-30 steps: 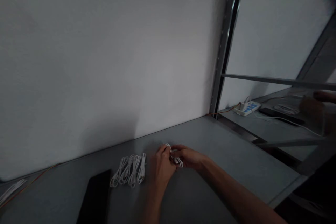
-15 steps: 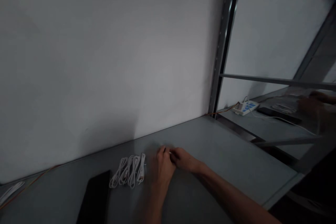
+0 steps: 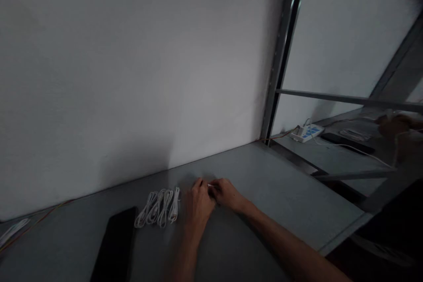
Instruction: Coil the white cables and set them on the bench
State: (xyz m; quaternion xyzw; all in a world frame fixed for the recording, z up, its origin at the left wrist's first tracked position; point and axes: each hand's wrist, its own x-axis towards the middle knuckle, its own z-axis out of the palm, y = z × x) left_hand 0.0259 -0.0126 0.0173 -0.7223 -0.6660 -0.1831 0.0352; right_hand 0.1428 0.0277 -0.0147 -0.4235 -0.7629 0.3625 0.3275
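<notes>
My left hand (image 3: pixel 201 200) rests low over the grey tabletop, its fingers bent and closed. Close against it, my right hand (image 3: pixel 226 194) pinches with thumb and fingers. A small, thin white piece (image 3: pixel 210 185) shows between the fingertips of both hands; most of it is hidden, so its kind cannot be made out. Left of my left hand, several coiled white cables (image 3: pixel 161 207) lie side by side in a row. Beside them is a flat black slab-like object (image 3: pixel 115 242).
A white wall (image 3: pixel 132 75) rises behind the table (image 3: pixel 261 167). A metal post (image 3: pixel 279 53) and rail stand at right. Beyond them are a power strip (image 3: pixel 307 132), a dark flat object (image 3: pixel 346 143) and another person's hand (image 3: pixel 396 125). White strands (image 3: pixel 13 231) lie far left.
The whole view has shifted slightly, with hands and cables a little higher and further left. The white piece between my fingertips shows more. The other person's hand has moved.
</notes>
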